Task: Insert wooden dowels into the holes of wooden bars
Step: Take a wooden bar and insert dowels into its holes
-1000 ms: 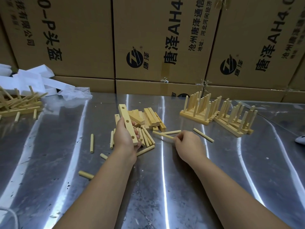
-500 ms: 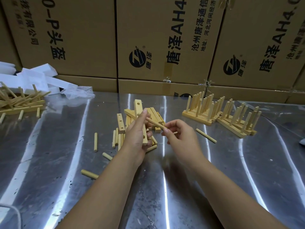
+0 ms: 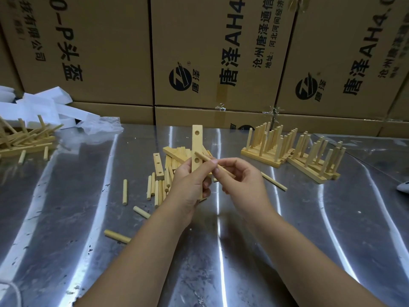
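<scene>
Since the table (image 3: 287, 240) is slick, a dropped piece could be lost. The bar (image 3: 197, 138) is gripped upright by the left hand (image 3: 190, 185); the dowel (image 3: 203, 157), pinched by the right hand (image 3: 241, 180) at a hole, could be jammed if tilted.

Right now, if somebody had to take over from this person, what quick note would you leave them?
Left hand grips one wooden bar upright above the metal table.
Right hand pinches a dowel, its tip at the bar's face near a hole, not seated.
Spare bars and loose dowels lie just behind the hands.
Done: finished bars with standing dowels, to the right.
Left: fill the held bar's holes, both visible ones empty, then the spare bars.
</scene>
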